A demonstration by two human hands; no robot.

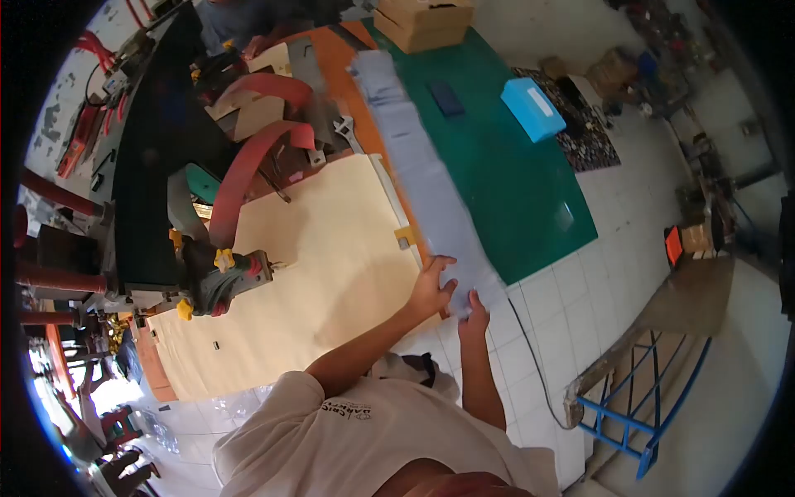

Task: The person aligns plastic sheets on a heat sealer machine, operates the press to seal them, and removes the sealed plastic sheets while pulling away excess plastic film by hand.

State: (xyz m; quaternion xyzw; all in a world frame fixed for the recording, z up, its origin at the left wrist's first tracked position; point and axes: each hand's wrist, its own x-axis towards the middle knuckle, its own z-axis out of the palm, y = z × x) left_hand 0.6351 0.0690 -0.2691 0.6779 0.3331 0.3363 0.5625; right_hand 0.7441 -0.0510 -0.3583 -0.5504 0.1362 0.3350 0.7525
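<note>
A long grey-blue strip of cloth (426, 178) lies lengthwise between the cream-covered table and the green tabletop. My left hand (434, 287) is at the near end of the cloth, on its left edge, thumb and fingers apart with the cloth between them. On the right edge of that same end, my right hand (474, 315) pinches the cloth between thumb and fingers. A yellow piece (404, 238) sits on the edge of the cream sheet (331, 248), just beyond my left hand.
A black machine with red curved bands (248, 178) stands left. An adjustable wrench (347, 132) lies beyond the cream sheet. The green tabletop (513, 215) bears a blue box (532, 109) and a cardboard box (423, 23). Another person (236, 25) is at the far end.
</note>
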